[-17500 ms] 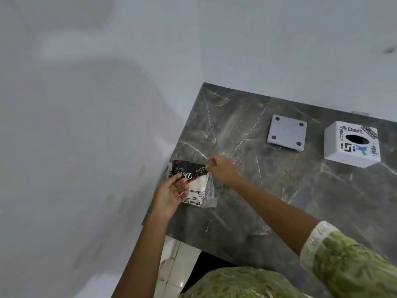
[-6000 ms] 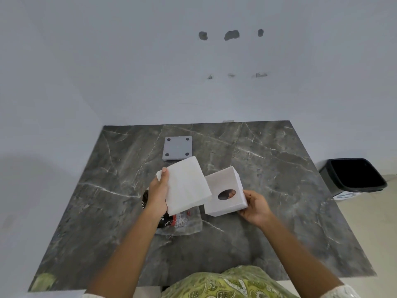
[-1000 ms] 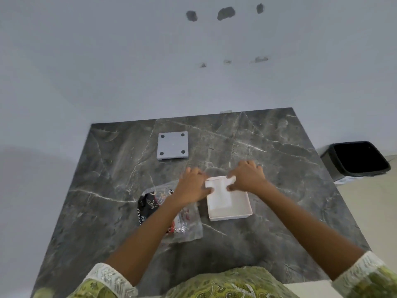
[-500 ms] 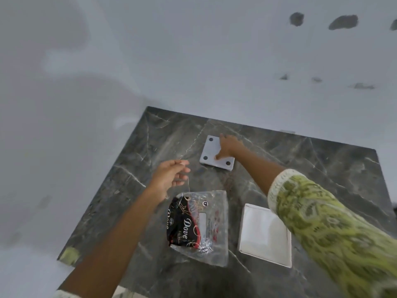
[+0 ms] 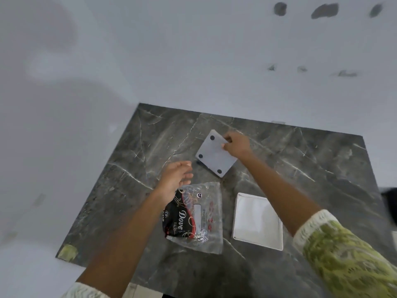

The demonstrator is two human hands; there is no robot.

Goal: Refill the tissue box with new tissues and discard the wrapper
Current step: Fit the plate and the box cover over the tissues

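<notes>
The white tissue box (image 5: 257, 220) lies upside down on the dark marble table (image 5: 322, 168), its open bottom facing up with white tissues inside. My right hand (image 5: 236, 145) grips the far edge of the grey square base plate (image 5: 212, 157), which has black corner dots and is tilted up off the table. The flattened clear-and-black wrapper (image 5: 197, 216) lies left of the box. My left hand (image 5: 175, 179) hovers over the wrapper's far corner, fingers loosely spread, holding nothing.
A white wall runs behind the table and along its left side. A black bin (image 5: 392, 203) shows at the right frame edge, beyond the table. A greenish patch (image 5: 68, 252) marks the table's near left corner.
My right hand has closed on the grey base plate and lifted it at a tilt toward me. My left hand stays above the wrapper.
</notes>
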